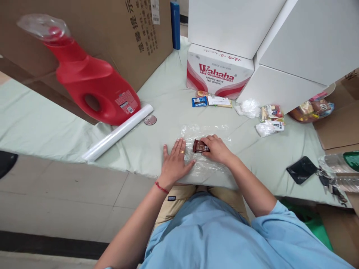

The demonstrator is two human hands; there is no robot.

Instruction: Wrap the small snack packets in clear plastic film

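Observation:
A sheet of clear plastic film (207,166) lies wrinkled on the cloth-covered table in front of me. My left hand (175,160) rests flat on its left edge, fingers stretched out and thumb spread. On the film sits a small brown snack packet (199,146) in a shiny wrapper. My right hand (217,148) grips the packet's right end, fingers on top, and hides that part. A roll of plastic film (119,133) lies slantwise on the table, well to the left of my hands.
A red jug (95,82) stands at the left before a large cardboard box (112,33). Behind are a Wahaha carton (218,73), a blue packet (199,102) and several wrapped snacks (271,113). A round metal disc (150,120) and a black pouch (301,170) lie to either side.

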